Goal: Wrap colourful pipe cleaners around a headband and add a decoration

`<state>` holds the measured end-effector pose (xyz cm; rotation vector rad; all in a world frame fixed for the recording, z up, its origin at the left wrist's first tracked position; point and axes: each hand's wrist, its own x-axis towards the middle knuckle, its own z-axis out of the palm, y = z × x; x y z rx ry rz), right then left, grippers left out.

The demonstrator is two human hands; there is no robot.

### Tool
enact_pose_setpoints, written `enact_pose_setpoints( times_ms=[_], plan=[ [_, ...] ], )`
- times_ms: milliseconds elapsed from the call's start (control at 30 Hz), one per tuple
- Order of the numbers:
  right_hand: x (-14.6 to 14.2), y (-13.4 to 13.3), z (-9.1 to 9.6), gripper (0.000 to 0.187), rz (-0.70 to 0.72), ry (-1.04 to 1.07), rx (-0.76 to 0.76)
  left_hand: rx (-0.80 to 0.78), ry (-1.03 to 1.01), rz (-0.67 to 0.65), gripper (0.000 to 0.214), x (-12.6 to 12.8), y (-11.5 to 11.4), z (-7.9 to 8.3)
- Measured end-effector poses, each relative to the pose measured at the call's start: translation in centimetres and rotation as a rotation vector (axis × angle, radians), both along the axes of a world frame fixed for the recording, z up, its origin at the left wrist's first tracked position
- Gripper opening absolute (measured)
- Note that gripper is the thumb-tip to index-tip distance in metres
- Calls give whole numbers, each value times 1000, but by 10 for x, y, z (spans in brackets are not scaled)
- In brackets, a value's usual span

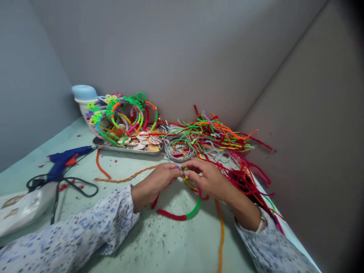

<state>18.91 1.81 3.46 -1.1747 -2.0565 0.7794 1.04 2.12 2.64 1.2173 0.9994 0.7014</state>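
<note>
My left hand point(159, 180) and my right hand point(207, 176) meet at the table's middle, fingertips pinched together on the top of a headband point(182, 216) wrapped in red, green and yellow pipe cleaner. The band's lower curve rests on the table below my hands. A small green pipe cleaner end point(185, 169) shows between my fingertips. Both hands are closed on the band.
A tangled heap of coloured pipe cleaners point(222, 144) lies behind and right. A metal tray point(113, 146) holds finished headbands point(122, 113) and shell pieces. Bare wire rings point(179, 148) sit beside it. A blue glue gun point(64, 159) lies left, with orange pipe cleaners point(125, 177) loose on the table.
</note>
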Motion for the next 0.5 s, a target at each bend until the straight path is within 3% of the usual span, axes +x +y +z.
enact_pose_setpoints(
  times_ms=[100,233,500],
  plan=[
    [3,1,5,14,31,-121,202,35,33,-13,16,1,-1,5],
    [4,-1,10,12,64,-238,300,101,71,-50,16,3,-3,7],
    [-8,-17,23,13,-126,-499,201,388,187,0,15,8,-9,-4]
  ],
)
